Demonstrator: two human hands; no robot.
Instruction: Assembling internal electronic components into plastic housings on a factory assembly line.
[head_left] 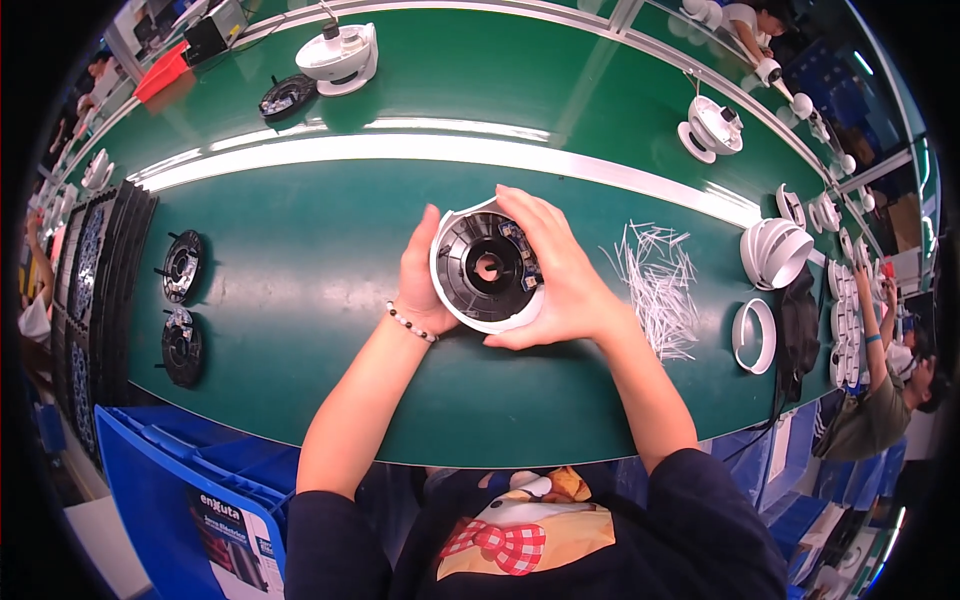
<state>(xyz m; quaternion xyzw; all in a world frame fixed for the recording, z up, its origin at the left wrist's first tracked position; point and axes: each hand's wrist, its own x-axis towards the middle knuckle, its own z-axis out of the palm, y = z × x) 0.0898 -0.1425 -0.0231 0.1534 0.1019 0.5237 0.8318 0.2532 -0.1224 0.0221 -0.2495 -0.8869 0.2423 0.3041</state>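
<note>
Over the middle of the green bench (pixel 300 330), I hold a white round appliance housing (pixel 503 326) between both hands. A black plastic disc (pixel 462 262) sits within its rim, with a hole at the centre and small circuit boards on its right side. My left hand (pixel 420 280) grips the housing's left side, thumb pointing up. My right hand (pixel 560 275) wraps round its right side, fingers over the top edge and thumb at the lower rim. A fingertip shows through the centre hole.
Two black discs (pixel 182 265) lie at left beside stacked black trays (pixel 100 290). White strips (pixel 660 290) are heaped at right, near white rings (pixel 775 252). White appliance bodies (pixel 340 62) stand on the far belt. A blue bin (pixel 150 500) stands lower left; co-workers sit at right.
</note>
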